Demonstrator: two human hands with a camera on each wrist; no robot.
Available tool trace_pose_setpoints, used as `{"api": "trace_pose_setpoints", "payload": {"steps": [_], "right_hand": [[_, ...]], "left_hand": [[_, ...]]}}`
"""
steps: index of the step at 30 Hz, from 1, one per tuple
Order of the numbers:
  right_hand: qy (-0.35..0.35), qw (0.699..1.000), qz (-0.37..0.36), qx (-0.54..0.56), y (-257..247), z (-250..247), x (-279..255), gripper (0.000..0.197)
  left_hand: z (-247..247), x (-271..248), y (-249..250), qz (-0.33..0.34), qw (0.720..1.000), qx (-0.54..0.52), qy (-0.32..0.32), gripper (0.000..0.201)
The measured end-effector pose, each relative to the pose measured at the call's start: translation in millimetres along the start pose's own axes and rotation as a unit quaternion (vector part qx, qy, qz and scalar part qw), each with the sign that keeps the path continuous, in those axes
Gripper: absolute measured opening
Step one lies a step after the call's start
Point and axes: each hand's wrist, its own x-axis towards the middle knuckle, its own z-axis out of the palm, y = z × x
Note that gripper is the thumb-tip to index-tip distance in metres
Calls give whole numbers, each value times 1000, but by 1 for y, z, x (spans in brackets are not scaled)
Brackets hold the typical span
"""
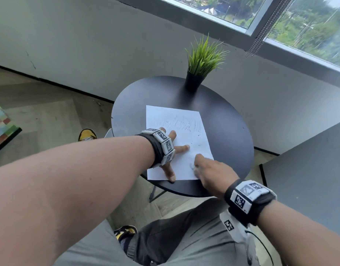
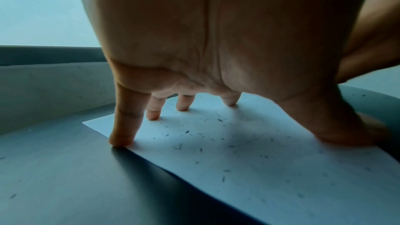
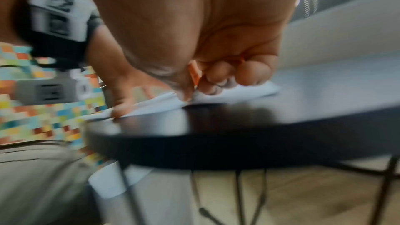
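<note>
A white sheet of paper [image 1: 184, 127] with pencil scribbles lies on a round black table [image 1: 228, 135]. My left hand [image 1: 175, 150] presses on the sheet's near-left part with fingers spread and straight; in the left wrist view the fingertips [image 2: 121, 139] stand on the paper [image 2: 238, 151]. My right hand [image 1: 209, 169] is curled at the sheet's near-right corner. In the blurred right wrist view it pinches a small orange-and-white object [image 3: 194, 74] whose tip touches the paper [image 3: 238, 91]. What the object is cannot be told.
A black pot of green grass-like plant [image 1: 201, 60] stands at the table's far edge, below a window. A grey panel [image 1: 309, 179] stands to the right. My knees are under the table's near edge. A colourful checked block [image 1: 2, 127] sits on the floor at left.
</note>
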Motion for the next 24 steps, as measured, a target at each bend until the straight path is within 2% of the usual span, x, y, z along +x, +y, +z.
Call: {"api": "trace_pose_setpoints", "payload": {"steps": [3, 6, 9, 12, 13, 15, 17, 21, 24], "right_hand": [[22, 990, 122, 61, 45, -13, 17, 23], [54, 979, 161, 110, 68, -14, 18, 22], [74, 974, 189, 104, 71, -17, 12, 18], [142, 973, 150, 104, 53, -19, 3, 18], [139, 976, 121, 115, 43, -18, 0, 22], [90, 986, 79, 119, 21, -10, -3, 33], [50, 993, 70, 83, 5, 0, -3, 42], [62, 993, 71, 73, -18, 8, 0, 42], [61, 992, 69, 82, -30, 9, 0, 41]], "left_hand": [[3, -5, 0, 3, 1000, -14, -1, 124], [11, -14, -2, 9, 999, -40, 20, 119], [21, -27, -10, 27, 997, -58, 53, 112], [30, -43, -27, 7, 990, -113, 78, 93], [34, -47, -34, -20, 984, -147, 95, 88], [42, -51, -45, -79, 966, -214, 121, 86], [46, -50, -48, -115, 953, -248, 132, 86], [36, -49, -41, -168, 928, -297, 149, 82], [30, -48, -45, -190, 890, -380, 168, 80]]}}
